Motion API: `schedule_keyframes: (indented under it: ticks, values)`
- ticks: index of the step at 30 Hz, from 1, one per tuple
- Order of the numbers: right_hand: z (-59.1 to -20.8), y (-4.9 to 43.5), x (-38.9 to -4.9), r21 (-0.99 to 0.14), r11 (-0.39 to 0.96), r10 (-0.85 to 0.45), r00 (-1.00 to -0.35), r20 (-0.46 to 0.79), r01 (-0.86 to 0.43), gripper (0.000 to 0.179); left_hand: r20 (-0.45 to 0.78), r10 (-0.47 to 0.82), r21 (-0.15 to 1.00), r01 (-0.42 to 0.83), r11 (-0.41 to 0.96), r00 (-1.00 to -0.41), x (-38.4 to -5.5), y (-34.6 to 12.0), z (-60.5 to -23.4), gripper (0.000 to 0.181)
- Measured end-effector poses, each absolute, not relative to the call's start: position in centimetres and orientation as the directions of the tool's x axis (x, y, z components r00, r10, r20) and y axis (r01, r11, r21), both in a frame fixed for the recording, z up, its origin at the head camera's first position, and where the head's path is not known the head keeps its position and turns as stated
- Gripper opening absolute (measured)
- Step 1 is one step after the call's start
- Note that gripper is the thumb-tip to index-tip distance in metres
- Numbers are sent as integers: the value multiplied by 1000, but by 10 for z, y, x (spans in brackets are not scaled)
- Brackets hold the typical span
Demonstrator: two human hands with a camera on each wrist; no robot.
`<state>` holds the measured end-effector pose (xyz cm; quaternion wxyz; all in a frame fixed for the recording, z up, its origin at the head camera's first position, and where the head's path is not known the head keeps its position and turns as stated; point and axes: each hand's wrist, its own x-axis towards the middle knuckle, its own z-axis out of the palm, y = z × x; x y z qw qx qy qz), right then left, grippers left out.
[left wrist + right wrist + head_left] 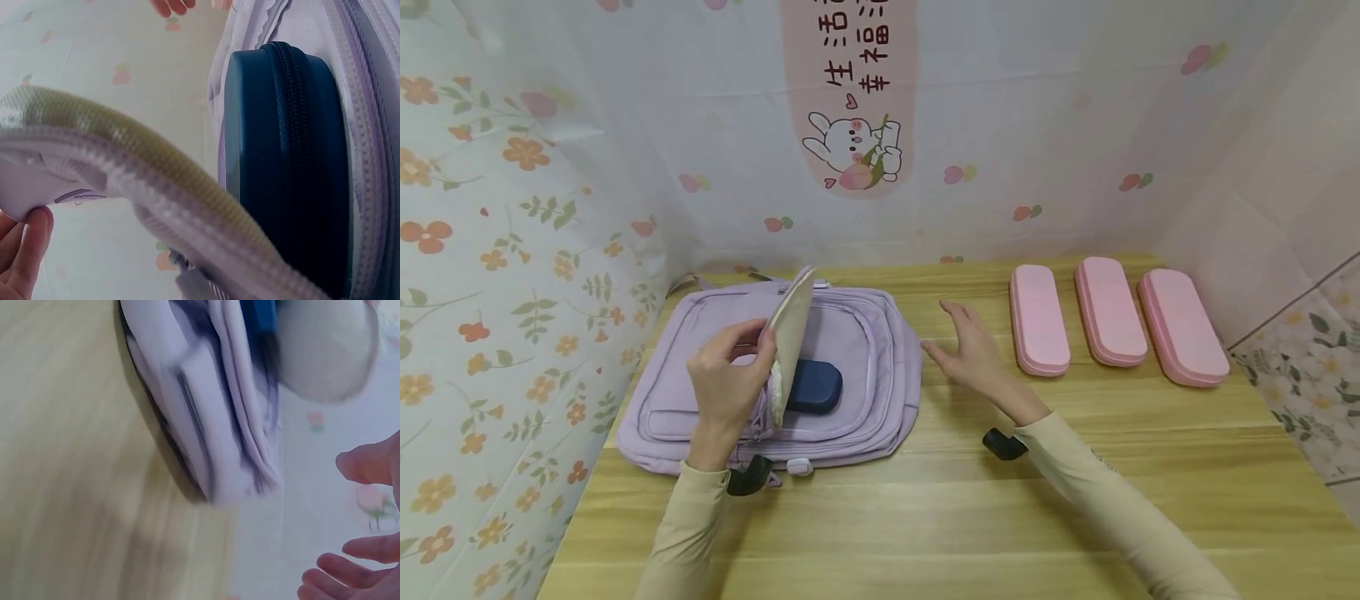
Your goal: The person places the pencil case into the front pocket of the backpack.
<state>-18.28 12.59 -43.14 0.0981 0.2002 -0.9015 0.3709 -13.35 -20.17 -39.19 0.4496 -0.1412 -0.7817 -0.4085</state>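
Note:
A lilac backpack (662,379) lies flat on the table at the left, its front pocket unzipped. My left hand (727,375) pinches the edge of the pocket flap (794,333) between thumb and fingers and holds it raised. Inside the pocket sits a dark blue zippered case (820,387), partly hidden behind the flap in the head view; its zipper shows in the left wrist view. My right hand (972,354) hovers just right of the backpack, fingers spread and nothing in them. In the right wrist view, its thumb and fingers stand apart beside the bag.
Three pink zippered cases, a left one (1039,319), a middle one (1111,311) and a right one (1184,327), lie in a row at the back right of the wooden table (925,533). Patterned cloth (715,192) hangs behind and at the sides.

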Motion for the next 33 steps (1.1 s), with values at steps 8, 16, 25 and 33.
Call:
schedule_keyframes:
  ticks: [8,16,25,33]
  values:
    - [-418,165,-191,-618,719,-195,-945,263,-320,73,828,-138,497,597,630,-544,-133,-204,-394,14]
    - [-426,199,-188,-590,780,-88,-970,228,-209,81,835,-127,485,609,627,-535,-135,-205,-398,15]
    - [-443,226,-183,-594,804,62,-986,155,-43,95,837,-122,479,605,636,-534,-133,-205,-398,15]
    - [-455,236,-178,-584,812,104,-987,126,11,100,834,-123,480,597,643,-538,-134,-206,-396,15]
